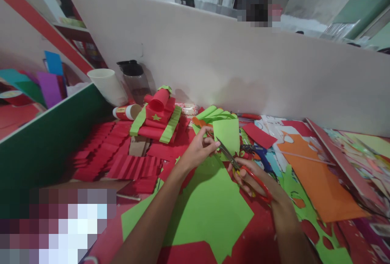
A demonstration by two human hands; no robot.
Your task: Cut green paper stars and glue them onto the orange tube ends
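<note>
My right hand (252,178) is closed round the red and yellow handles of a pair of scissors (227,150). The blades point up and left, in front of a light green piece of paper (231,130). My left hand (202,146) pinches at the left edge of that piece, its thumb close to the scissor tips; the exact grip is partly hidden. Below both hands lies a large light green sheet (204,203). To the left stands a red paper tank model (160,113) with green tracks and a yellow-green star.
Pleated red paper strips (134,167) lie at left, by a green divider (55,138). Behind are a white cup (108,87) and a dark-lidded bottle (135,81). At right lie a blue-handled tool (262,156), orange paper (317,178) and green offcuts (317,223). A white panel (207,57) closes the back.
</note>
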